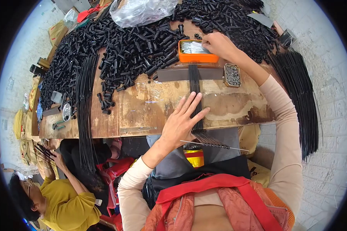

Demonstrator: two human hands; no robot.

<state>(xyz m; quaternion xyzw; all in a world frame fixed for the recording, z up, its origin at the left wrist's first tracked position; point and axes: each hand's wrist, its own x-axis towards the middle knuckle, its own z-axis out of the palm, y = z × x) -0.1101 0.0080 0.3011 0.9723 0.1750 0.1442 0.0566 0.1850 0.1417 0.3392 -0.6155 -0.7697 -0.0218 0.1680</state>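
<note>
My left hand [186, 116] lies flat, fingers stretched out, across a narrow row of thin black rods [194, 82] near the table's front edge. The rods run from a dark bar [169, 74] to the edge, where their near ends fan out along a thin pale rod [216, 145]. Over the right end of an orange box [196, 58], my right hand [220, 45] dips its bent, closed fingers among thin clear strips [192, 47]. What those fingertips pinch, if anything, is too small to make out.
A tin of small metal pieces [232, 75] stands right of the rods. Black tubular parts [131, 57] are heaped behind, below a clear plastic bag [142, 12]. Long black rod bundles hang over the edge at left [85, 111] and right [300, 104]. A co-worker in yellow [67, 204] sits at lower left.
</note>
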